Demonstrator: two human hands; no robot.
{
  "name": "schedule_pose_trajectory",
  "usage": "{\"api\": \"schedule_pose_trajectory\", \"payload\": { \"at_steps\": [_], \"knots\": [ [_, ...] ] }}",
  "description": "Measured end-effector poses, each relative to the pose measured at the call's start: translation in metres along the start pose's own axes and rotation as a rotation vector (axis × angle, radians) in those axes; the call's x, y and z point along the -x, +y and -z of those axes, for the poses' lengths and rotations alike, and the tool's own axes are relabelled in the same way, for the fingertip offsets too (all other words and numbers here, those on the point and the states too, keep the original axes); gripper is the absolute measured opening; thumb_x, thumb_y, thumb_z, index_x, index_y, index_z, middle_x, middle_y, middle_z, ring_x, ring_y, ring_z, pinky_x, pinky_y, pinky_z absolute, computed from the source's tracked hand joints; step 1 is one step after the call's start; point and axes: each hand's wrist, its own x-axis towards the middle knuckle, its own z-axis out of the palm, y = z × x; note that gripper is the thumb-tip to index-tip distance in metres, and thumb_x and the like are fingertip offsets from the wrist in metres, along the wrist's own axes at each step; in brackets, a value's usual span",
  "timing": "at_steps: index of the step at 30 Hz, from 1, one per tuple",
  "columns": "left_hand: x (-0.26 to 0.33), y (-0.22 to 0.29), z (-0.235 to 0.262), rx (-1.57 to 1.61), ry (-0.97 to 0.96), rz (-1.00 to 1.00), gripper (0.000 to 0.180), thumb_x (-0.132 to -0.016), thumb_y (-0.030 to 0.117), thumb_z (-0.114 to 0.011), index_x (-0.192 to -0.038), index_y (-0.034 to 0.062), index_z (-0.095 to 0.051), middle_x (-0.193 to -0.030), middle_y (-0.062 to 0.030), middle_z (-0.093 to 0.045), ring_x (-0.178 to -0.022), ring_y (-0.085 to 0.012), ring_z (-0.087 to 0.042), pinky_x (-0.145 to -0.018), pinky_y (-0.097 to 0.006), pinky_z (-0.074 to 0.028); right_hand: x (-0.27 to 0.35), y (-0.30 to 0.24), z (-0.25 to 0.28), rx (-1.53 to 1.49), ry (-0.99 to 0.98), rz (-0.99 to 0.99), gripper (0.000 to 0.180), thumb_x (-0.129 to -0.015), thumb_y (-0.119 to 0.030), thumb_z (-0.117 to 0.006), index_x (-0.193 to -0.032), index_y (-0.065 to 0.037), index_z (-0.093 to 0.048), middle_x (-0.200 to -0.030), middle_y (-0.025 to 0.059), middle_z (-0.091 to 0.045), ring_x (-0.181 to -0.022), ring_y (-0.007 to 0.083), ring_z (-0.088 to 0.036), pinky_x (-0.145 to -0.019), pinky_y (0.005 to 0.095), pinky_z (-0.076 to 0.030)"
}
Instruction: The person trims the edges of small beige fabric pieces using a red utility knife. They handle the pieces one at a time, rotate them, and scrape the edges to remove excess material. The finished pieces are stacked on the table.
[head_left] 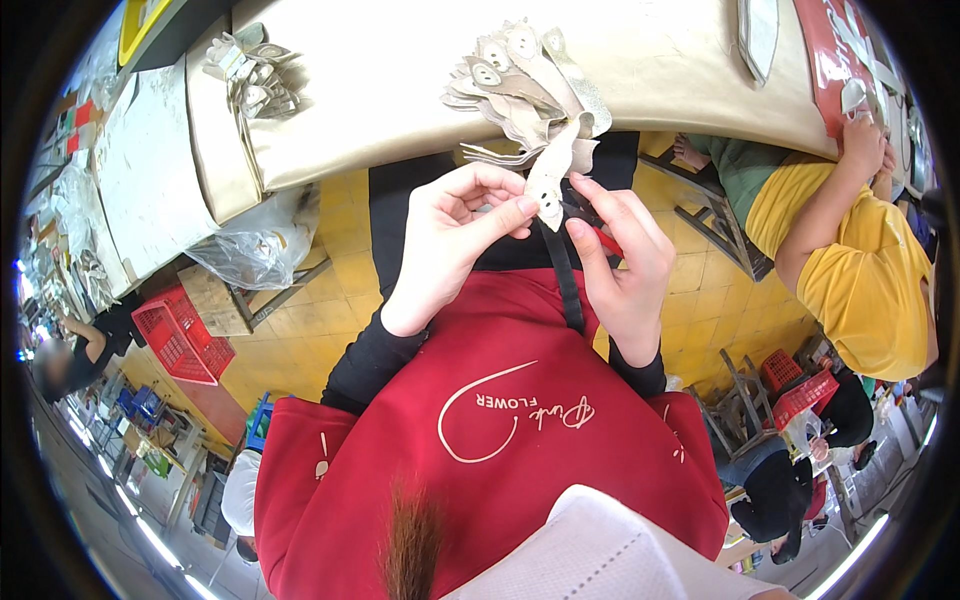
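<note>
Left grip (pixel 462 228) pinches pale strip (pixel 553 168) near end; rest extends forward.

So the main pile of cut pieces (pixel 515 85) sits on the table (pixel 380 60) at the near edge, dead ahead, with one strip (pixel 550 185) between the left hand (pixel 465 225) and right hand (pixel 630 245), and a second bundle (pixel 258 85) off to the left. Below that bundle there's a plastic bag (pixel 255 250), with a crate (pixel 185 335) further left, and a co-worker (pixel 860 270) is over on the right.
</note>
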Motion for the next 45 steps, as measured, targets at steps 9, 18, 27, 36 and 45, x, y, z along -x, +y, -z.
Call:
{"api": "schedule_pose_trajectory", "payload": {
  "at_steps": [9, 18, 27, 36, 45],
  "knots": [
    [0.0, -0.003, -0.001, -0.018, 0.005, -0.041, 0.016, -0.091, 0.0, -0.074, -0.105, -0.0042, -0.069, -0.095, -0.0074, -0.071, -0.082, -0.0084, -0.066, -0.074, -0.022, -0.056, 0.001, -0.009, 0.002, -0.06, 0.086, -0.038, 0.028, -0.081, 0.0, -0.078, -0.109, -0.006, -0.072, -0.085, 0.0037, -0.062, -0.066, 0.0124, -0.057, -0.057, 0.0258, -0.044],
    [0.004, -0.01, -0.012, -0.23, 0.033, -0.142, 0.013, -0.091, -0.004, -0.071, -0.103, -0.0057, -0.067, -0.1, -0.0084, -0.069, -0.086, -0.0111, -0.067, -0.077, -0.026, -0.059, 0.001, -0.006, -0.007, -0.124, 0.104, -0.089, 0.017, -0.081, 0.005, -0.079, -0.095, 0.0, -0.071, -0.085, 0.0026, -0.058, -0.065, 0.0063, -0.052, -0.053, 0.022, -0.04],
    [0.002, -0.012, -0.011, -0.258, -0.007, -0.16, 0.013, -0.091, -0.004, -0.072, -0.103, -0.0057, -0.067, -0.1, -0.0074, -0.067, -0.086, -0.0103, -0.066, -0.077, -0.025, -0.059, -0.001, 0.003, -0.012, -0.103, -0.011, -0.127, 0.007, -0.095, 0.001, -0.063, -0.095, 0.0, -0.056, -0.089, 0.0066, -0.055, -0.072, 0.0153, -0.055, -0.063, 0.0301, -0.044],
    [0.001, -0.009, -0.007, -0.074, 0.004, -0.02, 0.013, -0.09, 0.0, -0.074, -0.102, -0.0035, -0.069, -0.092, -0.0034, -0.068, -0.082, -0.006, -0.064, -0.073, -0.02, -0.056, 0.002, 0.002, -0.004, -0.586, 0.045, -0.316, 0.012, -0.094, -0.002, -0.067, -0.101, -0.003, -0.058, -0.083, -0.0009, -0.045, -0.064, 0.0033, -0.038, -0.056, 0.0211, -0.031],
    [0.0, -0.01, -0.01, 0.089, 0.045, -0.003, 0.013, -0.093, 0.001, -0.071, -0.104, -0.0036, -0.067, -0.095, -0.0079, -0.071, -0.081, -0.0098, -0.068, -0.076, -0.024, -0.059, 0.005, -0.013, 0.001, -0.06, 0.042, -0.133, 0.046, -0.095, -0.006, -0.067, -0.14, -0.005, -0.058, -0.102, 0.01, -0.06, -0.08, 0.0172, -0.06, -0.069, 0.0264, -0.05]
  ]
}}
